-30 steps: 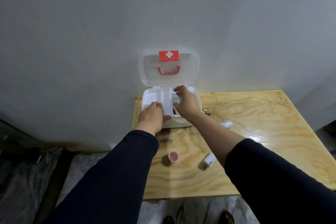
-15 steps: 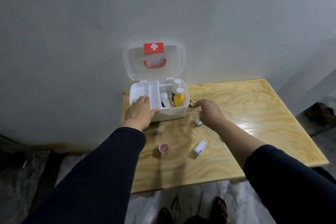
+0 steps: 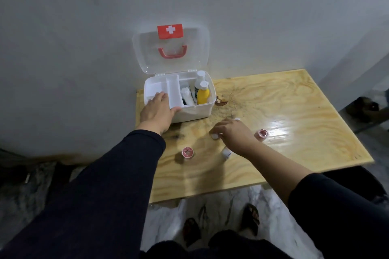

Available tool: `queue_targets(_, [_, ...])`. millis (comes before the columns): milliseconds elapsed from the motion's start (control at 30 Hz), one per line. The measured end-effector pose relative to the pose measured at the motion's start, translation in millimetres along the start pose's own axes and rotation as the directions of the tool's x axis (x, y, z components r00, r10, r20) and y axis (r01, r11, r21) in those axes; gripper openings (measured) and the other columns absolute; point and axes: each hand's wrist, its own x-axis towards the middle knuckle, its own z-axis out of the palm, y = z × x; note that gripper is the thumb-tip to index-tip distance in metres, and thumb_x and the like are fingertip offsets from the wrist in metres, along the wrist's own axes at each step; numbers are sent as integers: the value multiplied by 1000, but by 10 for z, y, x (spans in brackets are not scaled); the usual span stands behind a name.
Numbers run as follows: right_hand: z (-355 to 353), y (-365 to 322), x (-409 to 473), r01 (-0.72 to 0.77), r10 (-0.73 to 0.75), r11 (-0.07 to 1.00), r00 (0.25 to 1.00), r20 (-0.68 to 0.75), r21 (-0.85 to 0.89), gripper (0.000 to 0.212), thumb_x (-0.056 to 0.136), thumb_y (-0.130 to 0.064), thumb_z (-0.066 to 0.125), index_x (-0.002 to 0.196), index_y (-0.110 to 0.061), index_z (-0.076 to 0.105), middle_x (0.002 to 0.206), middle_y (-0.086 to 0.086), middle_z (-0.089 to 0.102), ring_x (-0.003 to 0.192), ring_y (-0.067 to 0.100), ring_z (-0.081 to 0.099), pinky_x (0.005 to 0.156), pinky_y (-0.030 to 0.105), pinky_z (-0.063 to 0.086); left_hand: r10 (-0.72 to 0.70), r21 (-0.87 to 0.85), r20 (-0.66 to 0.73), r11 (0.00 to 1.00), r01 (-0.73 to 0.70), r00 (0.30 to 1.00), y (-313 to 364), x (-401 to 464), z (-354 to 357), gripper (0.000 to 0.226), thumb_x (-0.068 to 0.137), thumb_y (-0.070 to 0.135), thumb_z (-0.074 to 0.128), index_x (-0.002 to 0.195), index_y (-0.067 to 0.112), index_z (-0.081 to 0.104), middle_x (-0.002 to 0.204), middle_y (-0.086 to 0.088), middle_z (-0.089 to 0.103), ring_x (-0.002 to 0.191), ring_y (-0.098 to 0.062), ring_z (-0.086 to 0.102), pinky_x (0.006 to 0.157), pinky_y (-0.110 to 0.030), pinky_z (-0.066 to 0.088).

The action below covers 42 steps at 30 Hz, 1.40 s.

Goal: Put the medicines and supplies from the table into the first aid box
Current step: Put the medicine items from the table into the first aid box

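Observation:
The white first aid box stands open at the table's back left, its clear lid leaning on the wall. Inside are a yellow bottle, a white bottle and a white roll. My left hand rests flat on the box's front left rim. My right hand is down on the table, fingers closed around a small white tube. Another white tube lies partly under my right wrist. Two small pink rolls sit on the table.
The wooden table stands against a grey wall. Its front edge is close to my legs, and my sandalled feet show below on the marbled floor. Dark shoes lie on the floor at the right.
My right hand left the box, came down to the table and closed on a white tube. The left hand stayed on the box rim. The view shifted, showing a second pink roll.

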Motion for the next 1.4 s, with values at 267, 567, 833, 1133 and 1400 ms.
queue_targets(267, [-92,-178,-382,-1,31,995,952,304,-98,73,84,-2,47,147,-33,28,157,-4,27,147,20,16,114,54,24,-4,-11,14,1000,4,1000,12,-11,-26,68,96,56,40,145,9,33,147,-1,37,126,-26,47,90,-37,44])
queue_targets(567, [-25,-126,-245,168,-103,965,951,293,-203,48,96,-16,43,140,-34,40,136,1,51,124,26,44,98,40,37,-20,11,48,1000,20,999,47,-20,-59,66,97,54,40,140,5,36,146,-7,39,127,-31,46,94,-42,44])
queue_targets(833, [-195,-128,-136,75,-49,991,972,228,-109,43,95,-26,50,138,-29,46,133,3,51,119,26,44,98,40,41,14,15,-67,1000,-13,998,32,-111,-55,74,98,49,44,152,4,20,162,-9,14,148,-26,16,121,-39,20])
queue_targets(1133, [-968,-640,491,-71,76,959,997,-5,273,42,94,-27,52,136,-25,49,128,9,56,113,26,55,92,34,45,-142,-188,-37,973,133,989,-171,-222,-141,80,96,49,49,155,9,12,164,-1,6,150,-22,13,118,-39,24])
queue_targets(1400, [-929,-1014,1438,-268,374,738,926,-44,619,37,92,-23,53,129,-21,54,122,11,66,97,29,66,79,30,50,-178,-231,29,956,180,984,-267,-89,-183,86,93,50,55,155,9,11,163,-3,13,148,-23,22,116,-39,29])
